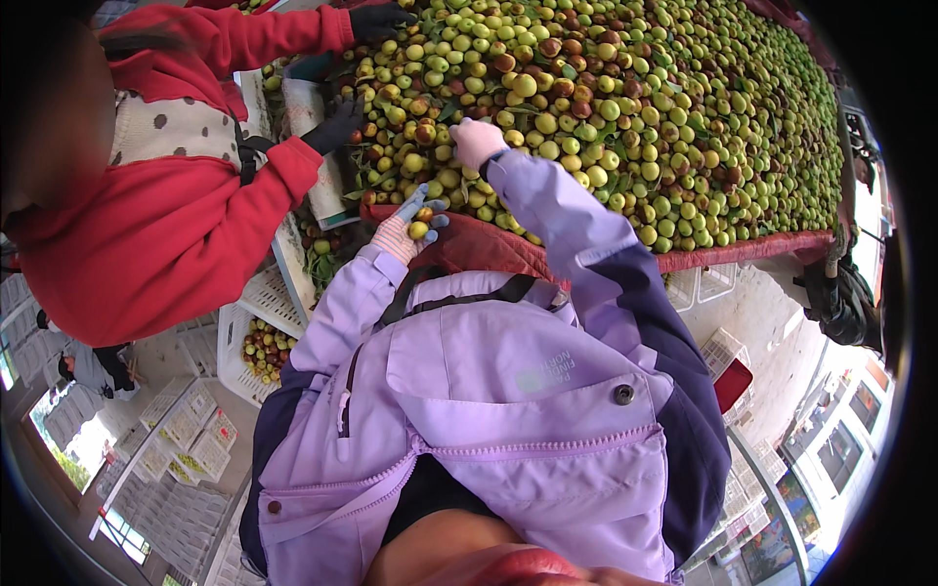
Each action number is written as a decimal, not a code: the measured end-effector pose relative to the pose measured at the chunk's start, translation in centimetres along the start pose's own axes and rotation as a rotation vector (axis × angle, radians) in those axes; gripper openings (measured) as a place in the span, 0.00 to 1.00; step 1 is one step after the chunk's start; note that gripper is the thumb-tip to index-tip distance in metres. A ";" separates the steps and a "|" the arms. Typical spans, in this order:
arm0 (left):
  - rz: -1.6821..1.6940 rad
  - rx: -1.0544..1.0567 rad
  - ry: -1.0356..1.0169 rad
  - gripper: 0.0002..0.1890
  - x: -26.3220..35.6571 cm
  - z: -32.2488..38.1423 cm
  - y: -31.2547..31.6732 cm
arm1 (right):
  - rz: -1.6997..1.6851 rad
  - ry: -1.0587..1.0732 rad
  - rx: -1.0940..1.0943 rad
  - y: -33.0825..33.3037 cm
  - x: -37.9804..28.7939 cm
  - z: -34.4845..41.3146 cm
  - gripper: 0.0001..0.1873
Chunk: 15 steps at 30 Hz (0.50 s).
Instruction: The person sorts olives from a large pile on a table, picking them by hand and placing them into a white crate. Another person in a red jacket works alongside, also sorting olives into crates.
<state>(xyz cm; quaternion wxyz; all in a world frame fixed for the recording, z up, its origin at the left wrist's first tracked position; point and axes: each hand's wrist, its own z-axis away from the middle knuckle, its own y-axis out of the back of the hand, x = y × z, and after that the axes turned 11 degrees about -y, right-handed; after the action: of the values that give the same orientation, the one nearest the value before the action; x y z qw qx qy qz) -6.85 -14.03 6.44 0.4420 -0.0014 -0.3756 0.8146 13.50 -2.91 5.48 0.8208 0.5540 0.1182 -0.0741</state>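
Observation:
A large heap of fresh green and brown jujubes (645, 117) lies before me on a red cloth (476, 238). My left hand (401, 233), in a striped glove with blue fingertips, is palm up by the cloth's near edge. Two jujubes (419, 223) rest in it, one yellow and one partly brown, with the fingers curled around them. Over the near left part of the heap reaches my right hand (478, 143) in a pale pink glove. Its fingers bend down among the fruit, and their tips are hidden, so whether they grip a jujube does not show.
At my left a person in a red jacket (183, 242) has dark-gloved hands (333, 126) at the heap. Between us stands a pale trough-like frame (315, 146). Below are a white crate (233, 351) holding jujubes, stacked crates (194, 428) and a crate with a red object (733, 384).

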 end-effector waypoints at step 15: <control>0.353 -0.523 -0.148 0.16 1.2 0.5 0.1 | -0.162 -0.166 0.877 9.6 13.5 -1.3 0.15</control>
<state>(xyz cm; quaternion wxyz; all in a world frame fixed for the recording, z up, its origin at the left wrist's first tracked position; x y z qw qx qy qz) -7.83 -13.50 7.18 0.2500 -0.1206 -0.5972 0.7525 28.77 2.03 9.88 0.5066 0.8306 0.0525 -0.2251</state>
